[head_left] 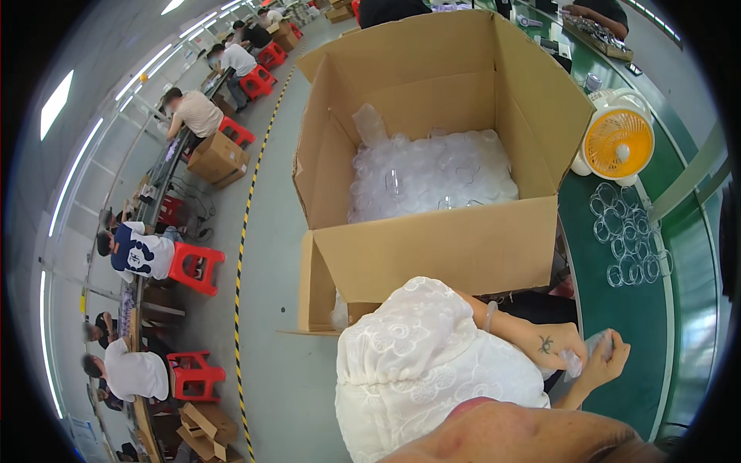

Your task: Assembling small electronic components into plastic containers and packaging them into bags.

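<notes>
My left hand (552, 347), below a white lace sleeve, is closed on a crumpled translucent plastic bag (572, 363). My right hand (609, 361) is close beside it, its fingers closed on another part of the thin plastic. Whether anything is inside the bag I cannot tell. Both hands are at the near edge of the green table (617, 316). Several clear round cup-like pieces (629, 239) stand on that table beyond my hands. Ahead of my arms, a large open cardboard box (432, 255) holds a heap of bagged clear pieces (432, 174).
A white and orange fan (620, 144) stands on the table right of the box. Another cardboard box (315, 285) lies beneath the large one. Left of a striped floor line (245, 231), people sit on red stools (194, 266) along a bench. A person's arm (600, 19) is at the far table end.
</notes>
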A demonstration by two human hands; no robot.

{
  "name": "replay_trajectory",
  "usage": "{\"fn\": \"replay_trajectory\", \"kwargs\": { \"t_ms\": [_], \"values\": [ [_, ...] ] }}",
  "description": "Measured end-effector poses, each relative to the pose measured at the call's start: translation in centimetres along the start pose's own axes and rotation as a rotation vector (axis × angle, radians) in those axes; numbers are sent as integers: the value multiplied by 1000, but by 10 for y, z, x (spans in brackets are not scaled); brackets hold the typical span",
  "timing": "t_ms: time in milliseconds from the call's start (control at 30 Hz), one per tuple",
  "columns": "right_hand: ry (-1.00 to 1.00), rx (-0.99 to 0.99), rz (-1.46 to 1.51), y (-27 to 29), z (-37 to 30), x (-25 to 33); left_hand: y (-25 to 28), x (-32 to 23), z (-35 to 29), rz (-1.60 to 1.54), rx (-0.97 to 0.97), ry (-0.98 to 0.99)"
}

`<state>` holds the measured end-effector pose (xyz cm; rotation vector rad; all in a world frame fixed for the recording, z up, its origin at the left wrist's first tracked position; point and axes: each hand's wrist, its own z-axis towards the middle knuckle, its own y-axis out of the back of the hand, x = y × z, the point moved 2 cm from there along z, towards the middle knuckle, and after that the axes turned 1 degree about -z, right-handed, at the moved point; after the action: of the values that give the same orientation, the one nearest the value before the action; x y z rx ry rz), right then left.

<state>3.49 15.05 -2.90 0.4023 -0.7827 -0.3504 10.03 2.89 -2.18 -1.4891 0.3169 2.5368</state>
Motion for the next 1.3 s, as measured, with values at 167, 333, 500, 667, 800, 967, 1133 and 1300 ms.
{"fn": "replay_trajectory", "kwargs": {
  "t_ms": [167,333,500,667,800,967,1133,1300],
  "values": [
    [-201,225,96,-9,1,-10,8,11,16,-104,-94,132],
    [-509,323,409,-22,0,-29,8,41,16,-204,-206,137],
    [-582,334,538,-25,1,-40,13,61,18,361,-173,119],
    [-397,380,357,-27,-2,-21,9,76,26,893,44,369],
    [-452,335,280,-30,0,-9,28,67,35,591,-289,269],
    [-296,410,203,-32,11,-13,32,71,32,-179,-697,47],
    [-80,376,-62,-39,30,-24,20,103,40,-692,-918,156],
    [-53,524,-60,-50,38,-33,28,104,41,-1058,-905,350]
  ]
}}
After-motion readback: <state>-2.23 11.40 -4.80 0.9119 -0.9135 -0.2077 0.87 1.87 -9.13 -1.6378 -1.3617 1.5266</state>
